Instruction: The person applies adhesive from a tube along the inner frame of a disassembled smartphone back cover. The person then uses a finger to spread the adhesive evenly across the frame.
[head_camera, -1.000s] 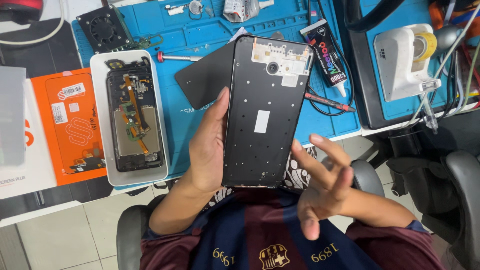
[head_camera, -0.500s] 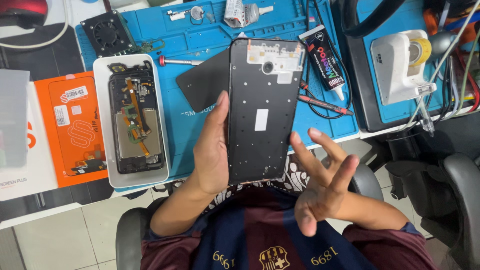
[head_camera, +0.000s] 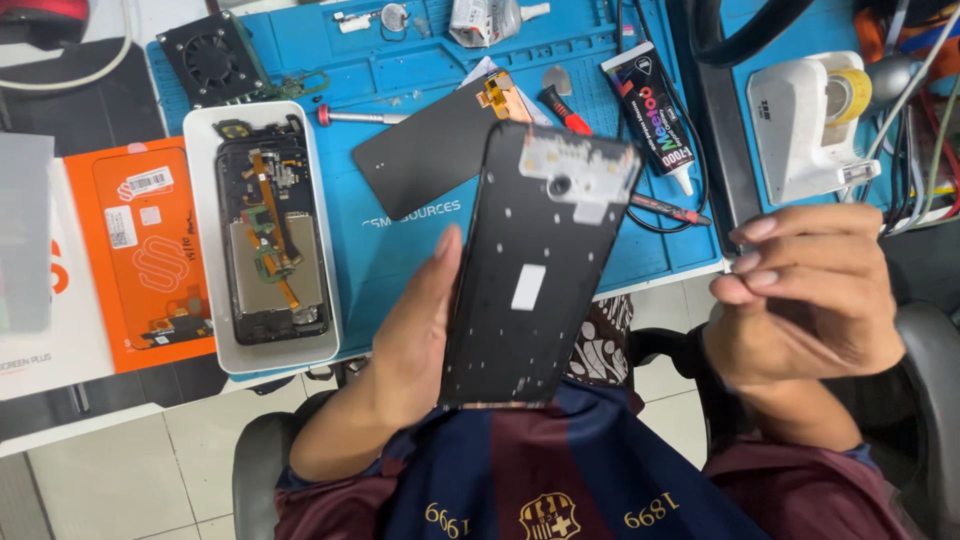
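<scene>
Phone frame: upright in my left hand, before the mat. My right hand: right of frame, apart. Opened phone: in tray, left. Glue tube: on mat, behind frame. Tape dispenser: far right.

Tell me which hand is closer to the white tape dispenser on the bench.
Right. The right hand hovers just below the white tape dispenser, apart from it. The left hand is far to its left, holding the black phone frame.
</scene>
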